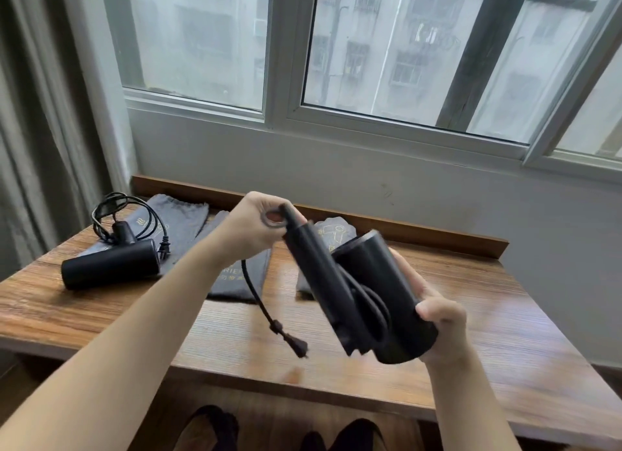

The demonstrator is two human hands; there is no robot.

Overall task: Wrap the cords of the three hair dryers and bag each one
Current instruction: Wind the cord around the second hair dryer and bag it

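Observation:
I hold a black hair dryer in the air over the wooden table. My right hand grips its round barrel. My left hand pinches the cord at the top end of the handle. Part of the cord loops around the handle, and the plug end dangles below my left wrist. A second black hair dryer lies at the table's left with its cord loosely coiled behind it. Three grey drawstring bags lie flat: left, middle, right.
A raised wooden lip runs along the table's back edge below a white wall and window. A curtain hangs at the left. My dark shoes show under the table's front edge.

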